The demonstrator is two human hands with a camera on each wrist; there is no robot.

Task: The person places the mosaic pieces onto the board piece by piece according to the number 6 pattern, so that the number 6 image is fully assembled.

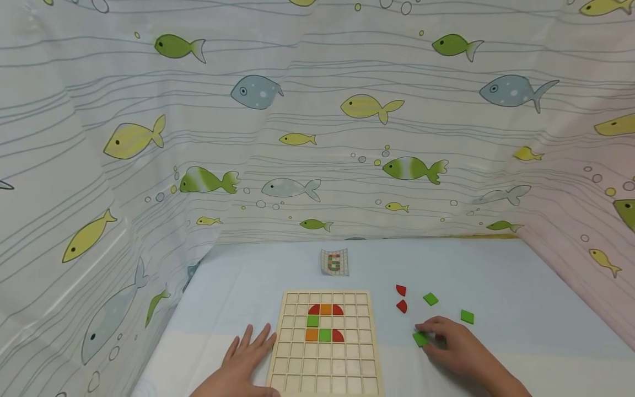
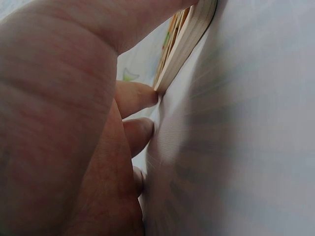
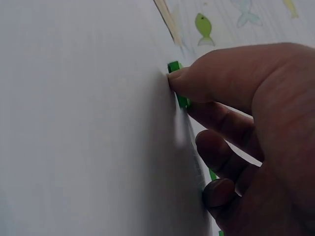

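Observation:
A wooden grid board [image 1: 331, 366] lies flat on the table, with red, orange and green tiles set in some of its squares. My left hand [image 1: 243, 361] rests with fingers spread along the board's left side; in the left wrist view, the thumb and a fingertip [image 2: 150, 96] are right at the board's edge [image 2: 184, 46]. To the right of the board, my right hand [image 1: 453, 344] pinches a green square tile [image 1: 420, 338] between thumb and fingers. The right wrist view shows the thumb on this green tile [image 3: 173, 66], close to the table surface.
Two red quarter-round tiles [image 1: 401, 290] lie right of the board. Farther right are two loose green square tiles, one nearer [image 1: 430, 299] and one beyond it [image 1: 467, 316]. A small pattern card [image 1: 326, 262] lies behind the board. Fish-patterned curtains [image 1: 297, 160] enclose the table.

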